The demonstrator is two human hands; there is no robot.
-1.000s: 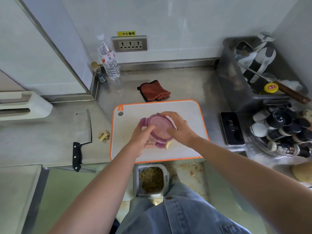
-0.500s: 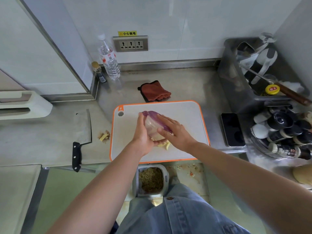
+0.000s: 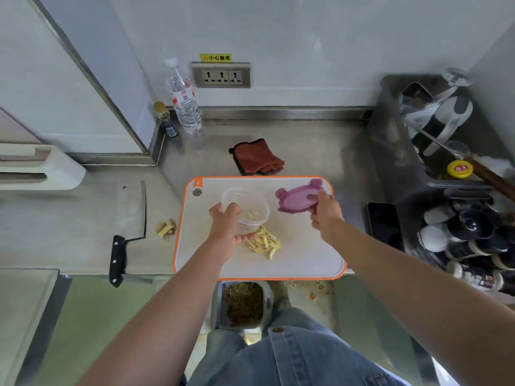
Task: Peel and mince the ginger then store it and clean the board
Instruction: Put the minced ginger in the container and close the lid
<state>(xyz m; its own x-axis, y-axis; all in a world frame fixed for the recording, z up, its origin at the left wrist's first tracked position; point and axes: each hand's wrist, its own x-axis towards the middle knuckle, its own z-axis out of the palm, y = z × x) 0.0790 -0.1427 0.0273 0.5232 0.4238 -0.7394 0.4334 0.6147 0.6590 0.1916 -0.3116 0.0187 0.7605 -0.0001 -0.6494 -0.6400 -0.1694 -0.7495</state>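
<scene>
A white plastic cutting board with an orange rim (image 3: 306,257) lies at the near edge of the stainless-steel bench (image 3: 320,146). Over its left half, the left hand (image 3: 227,227) grips a clear round plastic container (image 3: 246,203) by its near-left wall. The thumb is on the rim and the fingers (image 3: 248,237) are curled beneath. Whether the container's base touches the board cannot be told. A few pale ginger strips (image 3: 253,215) lie inside it. Just near of the container, at the left fingertips, a loose pile of cut ginger (image 3: 264,242) sits on the board.

Over the board's far right corner, the right hand (image 3: 326,215) pinches a purple round plastic lid with clip tabs (image 3: 295,200) by its near-right edge. It holds the lid above the board and apart from the container.

Left of the board on the bench lies a small heap of ginger trimmings (image 3: 166,227). Further left is a steel cleaver with a black handle (image 3: 131,215), its handle pointing near. A folded rust-red cloth (image 3: 257,157) sits just beyond the board's far edge.

A clear plastic water bottle (image 3: 184,98) and a small dark bottle with a tan cap (image 3: 166,119) stand at the far left by the wall. A dark phone (image 3: 381,227) lies flat just right of the board, beside a grey rack (image 3: 390,140) crowded with bottles and utensils. On the floor below the bench edge stands an open grey bin (image 3: 269,302) holding scraps.
</scene>
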